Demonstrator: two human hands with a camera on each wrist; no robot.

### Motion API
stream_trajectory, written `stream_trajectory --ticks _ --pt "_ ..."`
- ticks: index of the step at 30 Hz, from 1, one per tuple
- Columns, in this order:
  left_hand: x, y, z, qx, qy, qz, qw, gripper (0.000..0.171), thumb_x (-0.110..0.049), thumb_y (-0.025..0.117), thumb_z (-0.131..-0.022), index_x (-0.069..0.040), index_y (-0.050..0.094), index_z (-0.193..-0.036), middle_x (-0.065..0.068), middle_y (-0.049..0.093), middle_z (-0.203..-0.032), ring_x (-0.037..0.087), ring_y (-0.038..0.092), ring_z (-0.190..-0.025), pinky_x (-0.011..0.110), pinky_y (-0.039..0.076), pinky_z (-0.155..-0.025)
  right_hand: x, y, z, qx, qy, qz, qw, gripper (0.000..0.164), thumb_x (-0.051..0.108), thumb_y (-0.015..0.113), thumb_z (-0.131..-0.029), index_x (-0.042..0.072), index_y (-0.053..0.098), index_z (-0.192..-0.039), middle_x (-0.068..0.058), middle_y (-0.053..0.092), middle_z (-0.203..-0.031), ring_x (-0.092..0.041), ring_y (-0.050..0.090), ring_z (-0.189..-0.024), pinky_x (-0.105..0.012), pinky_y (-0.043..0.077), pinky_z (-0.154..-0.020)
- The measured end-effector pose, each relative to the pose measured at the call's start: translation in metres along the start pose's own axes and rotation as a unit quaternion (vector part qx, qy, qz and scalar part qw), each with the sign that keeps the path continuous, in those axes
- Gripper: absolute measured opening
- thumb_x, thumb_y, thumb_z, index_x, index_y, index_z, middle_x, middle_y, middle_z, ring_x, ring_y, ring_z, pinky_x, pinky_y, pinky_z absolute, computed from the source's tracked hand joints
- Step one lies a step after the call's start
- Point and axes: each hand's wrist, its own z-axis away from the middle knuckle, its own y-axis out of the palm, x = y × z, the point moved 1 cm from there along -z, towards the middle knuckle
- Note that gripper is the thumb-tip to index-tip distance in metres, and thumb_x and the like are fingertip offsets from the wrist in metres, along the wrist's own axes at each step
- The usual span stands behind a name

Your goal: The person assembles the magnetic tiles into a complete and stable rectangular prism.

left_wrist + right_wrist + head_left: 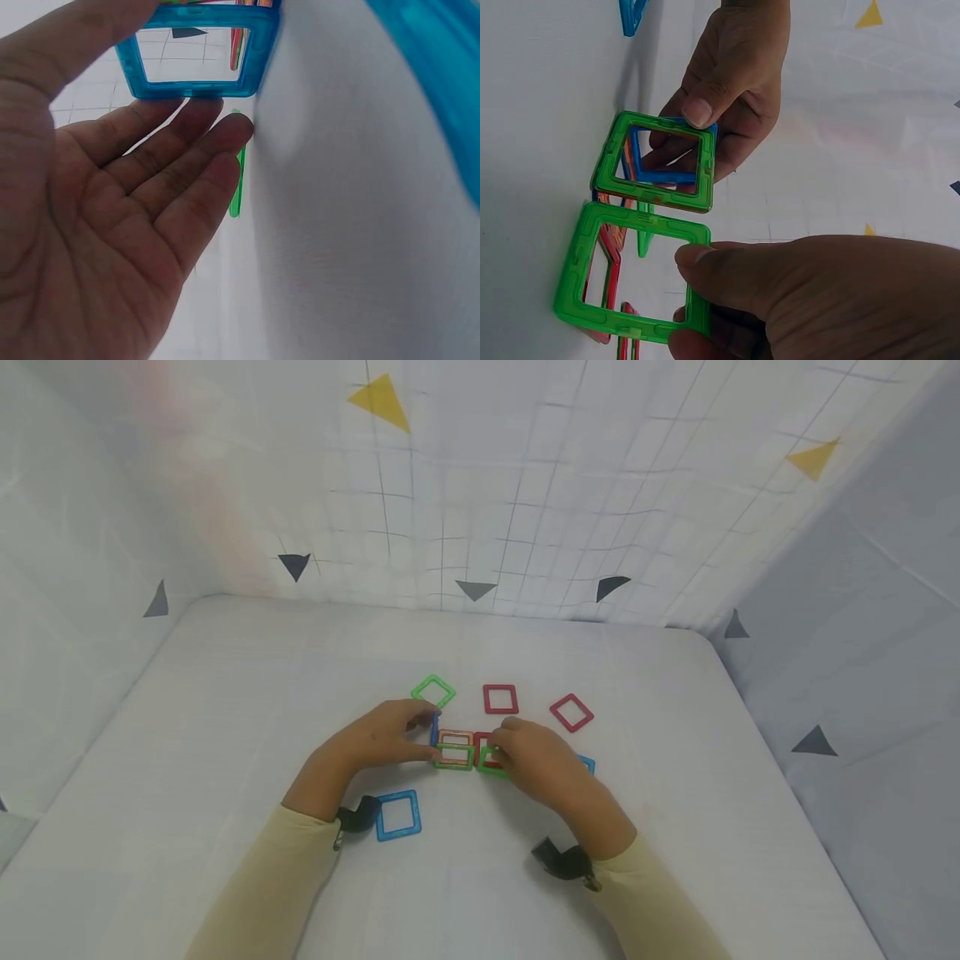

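Square magnetic tiles with open middles stand joined mid-table. My left hand [382,735] grips the upright blue tile [434,732] at the left end, thumb in front and fingers behind. In the right wrist view its thumb lies at the corner where that tile meets a green tile [652,196]. My right hand [543,764] pinches a second green tile [630,324] by its upper edge; it stands beside the first, a narrow gap showing. Behind them are an orange tile [456,732] and a red tile [477,750], the red one partly hidden by my right hand.
Beyond the joined tiles lie a green tile [432,677] and two red tiles [500,712], one turned cornerwise. A blue tile [399,836] lies by my left wrist. Another blue tile [589,764] is partly covered by my right hand. White sheeting walls [480,527] surround the table.
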Motion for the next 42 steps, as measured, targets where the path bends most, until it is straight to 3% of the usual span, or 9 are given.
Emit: stream_trajectory --ticks 13,18,23,27,32,42 --pt "0.001 0.001 0.000 0.004 -0.002 -0.001 1.0000 0.073 -0.043 0.082 -0.079 -0.019 0.054 -0.142 0.000 0.060 -0.136 0.020 0.052 -0.128 0.047 0.043 -0.110 0.004 0.003 0.000 -0.015 -0.021 0.013 1.000 0.028 0.021 0.083 -0.082 0.017 0.074 -0.108 0.005 0.067 -0.089 -0.010 0.060 -0.081 -0.025 0.057 -0.080" --pt "0.001 0.000 0.000 0.003 0.001 -0.004 1.0000 0.073 -0.043 0.082 -0.079 -0.019 0.054 -0.142 0.000 0.060 -0.136 0.021 0.053 -0.129 0.047 0.043 -0.110 0.000 0.002 -0.001 -0.006 -0.032 -0.008 0.999 0.030 0.026 0.082 -0.084 0.016 0.074 -0.111 0.005 0.068 -0.093 -0.010 0.059 -0.083 -0.026 0.056 -0.081" --pt "0.001 0.000 0.000 0.008 0.005 -0.008 0.9999 0.073 -0.042 0.081 -0.081 -0.018 0.052 -0.144 0.001 0.060 -0.137 0.022 0.052 -0.130 0.047 0.043 -0.110 -0.018 0.000 -0.002 -0.005 0.018 -0.078 0.997 0.025 0.031 0.069 -0.094 0.012 0.072 -0.111 0.003 0.067 -0.094 -0.015 0.058 -0.086 -0.032 0.056 -0.082" --pt "0.000 -0.001 0.001 0.009 0.006 -0.010 0.9999 0.074 -0.040 0.080 -0.082 -0.018 0.050 -0.146 0.001 0.059 -0.138 0.022 0.052 -0.130 0.046 0.043 -0.110 -0.036 0.004 -0.005 -0.007 0.076 -0.125 0.989 0.024 0.023 0.062 -0.099 0.010 0.068 -0.119 -0.001 0.070 -0.100 -0.021 0.064 -0.099 -0.041 0.056 -0.092" --pt "0.000 -0.002 0.002 0.009 0.004 -0.012 0.9999 0.075 -0.040 0.080 -0.083 -0.018 0.048 -0.148 0.001 0.058 -0.139 0.021 0.052 -0.130 0.046 0.044 -0.109 -0.046 0.018 -0.010 0.028 0.080 -0.153 0.985 0.035 0.014 0.063 -0.097 0.010 0.064 -0.132 -0.005 0.069 -0.122 -0.026 0.059 -0.123 -0.046 0.049 -0.103" --pt "0.002 -0.007 0.003 0.016 0.004 -0.004 0.9999 0.073 -0.040 0.078 -0.085 -0.020 0.048 -0.149 0.001 0.056 -0.143 0.024 0.051 -0.133 0.047 0.045 -0.109 -0.042 0.026 -0.014 0.022 0.058 -0.159 0.985 0.022 0.014 0.066 -0.095 0.010 0.073 -0.116 0.000 0.072 -0.103 -0.018 0.063 -0.094 -0.038 0.056 -0.092"
